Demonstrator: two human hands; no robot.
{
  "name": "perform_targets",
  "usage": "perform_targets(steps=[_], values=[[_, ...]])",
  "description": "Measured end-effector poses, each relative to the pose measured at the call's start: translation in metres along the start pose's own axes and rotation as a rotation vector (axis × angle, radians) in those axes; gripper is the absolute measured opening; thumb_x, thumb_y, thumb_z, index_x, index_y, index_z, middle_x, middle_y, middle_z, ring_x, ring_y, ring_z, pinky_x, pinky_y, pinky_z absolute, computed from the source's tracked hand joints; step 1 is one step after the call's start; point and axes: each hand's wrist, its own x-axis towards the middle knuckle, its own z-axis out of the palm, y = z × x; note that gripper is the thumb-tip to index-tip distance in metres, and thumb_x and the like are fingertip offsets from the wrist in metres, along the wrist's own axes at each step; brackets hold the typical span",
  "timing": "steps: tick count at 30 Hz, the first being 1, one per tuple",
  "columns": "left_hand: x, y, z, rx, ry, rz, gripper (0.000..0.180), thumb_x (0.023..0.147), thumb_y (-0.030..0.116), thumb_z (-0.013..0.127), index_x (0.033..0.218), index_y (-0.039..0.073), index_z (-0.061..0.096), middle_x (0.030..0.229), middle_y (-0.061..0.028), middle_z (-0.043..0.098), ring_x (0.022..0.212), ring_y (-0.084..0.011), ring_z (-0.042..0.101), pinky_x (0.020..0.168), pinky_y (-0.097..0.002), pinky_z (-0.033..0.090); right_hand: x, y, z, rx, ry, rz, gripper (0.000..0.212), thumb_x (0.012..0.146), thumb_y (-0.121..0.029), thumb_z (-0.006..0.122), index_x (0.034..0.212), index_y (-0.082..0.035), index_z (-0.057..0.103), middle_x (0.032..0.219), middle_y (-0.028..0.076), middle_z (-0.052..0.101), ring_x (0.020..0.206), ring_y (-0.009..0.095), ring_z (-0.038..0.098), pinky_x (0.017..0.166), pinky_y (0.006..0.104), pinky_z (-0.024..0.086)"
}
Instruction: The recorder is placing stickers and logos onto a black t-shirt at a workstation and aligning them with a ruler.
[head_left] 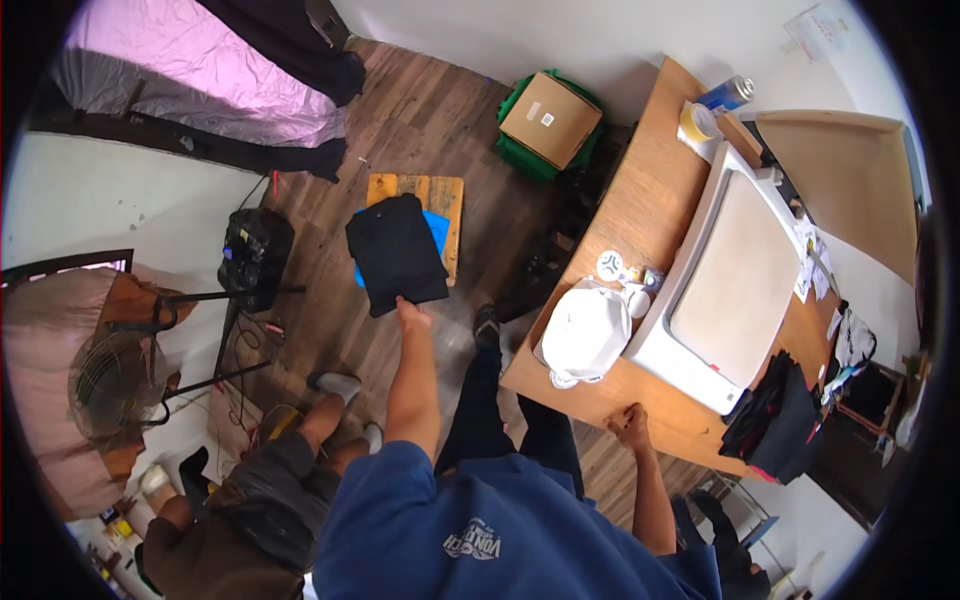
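My left hand (412, 314) reaches forward, its fingers closed on the near edge of a folded black garment (396, 250). Under the garment, a bright blue flat piece (437, 229) peeks out at the sides. Both are over a low wooden stool (450, 193) with a slatted top. My right hand (631, 428) hangs by the near edge of the wooden table (570, 392), fingers loosely bent and apart, with nothing in it.
A white heat press (735, 285) stands on the table beside a white cap-like item (587, 332) and a tape roll (697, 122). Dark clothes (770, 420) lie at its right end. A cardboard box (551, 120), black bag (257, 255), fan (122, 383) and seated person (270, 490) surround the floor.
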Motion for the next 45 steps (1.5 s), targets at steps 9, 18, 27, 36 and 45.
perform_targets(steps=[9, 18, 27, 36, 45], values=[[-0.037, 0.041, 0.02, -0.142, -0.243, -0.296, 0.047, 0.097, 0.038, 0.064, 0.125, 0.003, 0.051, 0.115, -0.0106, 0.051, 0.117, -0.0259, 0.056, 0.106, -0.0564, 0.049, -0.009, -0.013, -0.006, 0.004, -0.039, 0.225, 0.065, 0.071, -0.03, 0.097, 0.101, -0.006, 0.045, 0.098, 0.011, 0.047, 0.087, 0.025, 0.045, 0.08, 0.0387, 0.046], [-0.2, 0.127, 0.087, -0.156, -0.468, 0.08, 0.046, 0.094, 0.031, 0.068, 0.127, 0.001, 0.056, 0.127, -0.0144, 0.055, 0.107, -0.0294, 0.059, 0.109, -0.0428, 0.05, -0.017, 0.006, -0.005, -0.002, 0.017, 0.304, 0.059, 0.071, -0.033, 0.096, 0.098, -0.006, 0.051, 0.096, 0.013, 0.051, 0.09, 0.028, 0.048, 0.082, 0.0392, 0.047], [-0.448, 0.182, -0.056, -0.448, -1.731, 0.275, 0.066, 0.101, 0.036, 0.056, 0.154, 0.0, 0.041, 0.156, -0.0164, 0.048, 0.141, -0.0347, 0.048, 0.121, -0.0516, 0.034, -0.03, 0.027, 0.007, 0.011, 0.1, 0.226, 0.059, 0.07, -0.037, 0.095, 0.1, -0.007, 0.054, 0.102, 0.016, 0.055, 0.089, 0.033, 0.058, 0.083, 0.0418, 0.052], [-0.488, 0.037, -0.115, -0.181, -1.373, 0.197, 0.074, 0.098, 0.045, 0.063, 0.156, 0.005, 0.038, 0.161, -0.012, 0.04, 0.148, -0.0316, 0.036, 0.125, -0.0456, 0.027, -0.033, 0.008, -0.008, 0.022, 0.082, 0.205, 0.059, 0.07, -0.037, 0.094, 0.099, -0.006, 0.054, 0.098, 0.015, 0.057, 0.088, 0.029, 0.061, 0.08, 0.041, 0.053], [-0.539, -0.115, -0.187, 0.415, -1.709, 0.753, 0.075, 0.099, 0.04, 0.062, 0.157, 0.003, 0.035, 0.163, -0.0141, 0.036, 0.151, -0.0301, 0.031, 0.126, -0.0432, 0.024, -0.088, 0.02, -0.107, 0.974, -0.232, -0.033, 0.031, 0.104, -0.024, 0.062, 0.128, -0.007, 0.055, 0.111, 0.004, 0.063, 0.1, 0.016, 0.065, 0.084, 0.0364, 0.056]])
